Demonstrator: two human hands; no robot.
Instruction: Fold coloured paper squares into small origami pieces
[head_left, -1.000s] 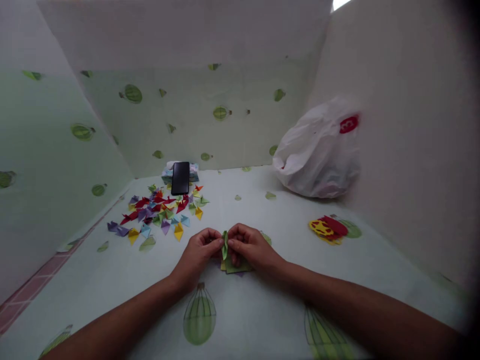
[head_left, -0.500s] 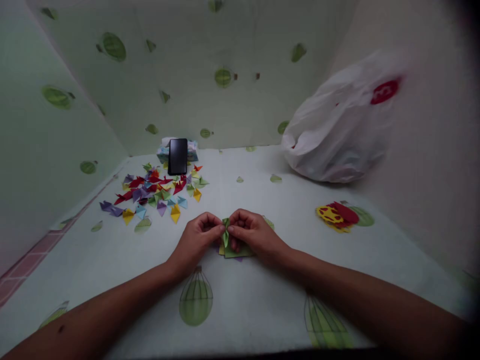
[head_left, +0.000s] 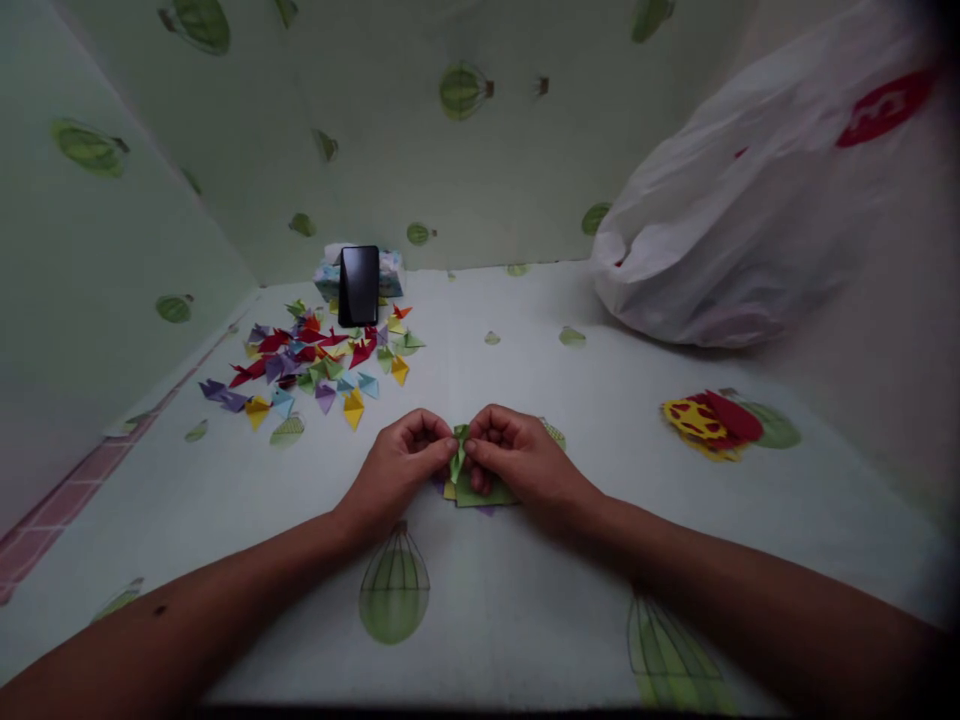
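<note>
Between my two hands is a small folded piece of green origami paper (head_left: 457, 458), narrow and standing on end. My left hand (head_left: 409, 455) pinches its left side with thumb and forefinger. From the other side, my right hand (head_left: 517, 455) pinches it the same way, its remaining fingers curled. Just below lies a short stack of square paper sheets (head_left: 484, 496), green on top, with yellow and purple edges showing; my right hand partly covers it. Beyond my left hand spreads a pile of folded paper cranes (head_left: 307, 360) in red, purple, yellow, green and blue.
A black phone (head_left: 359, 287) leans on a tissue box (head_left: 391, 274) behind the cranes. At right lie yellow and red cut-out pieces (head_left: 709, 420). A bulky white plastic bag (head_left: 720, 220) stands at the back right, by the wall. The table (head_left: 525, 620) has a balloon-print cover.
My view has tilted downward, so the wall and far items shift in the picture. Both hands keep their pinch on the green paper, which leans slightly more now.
</note>
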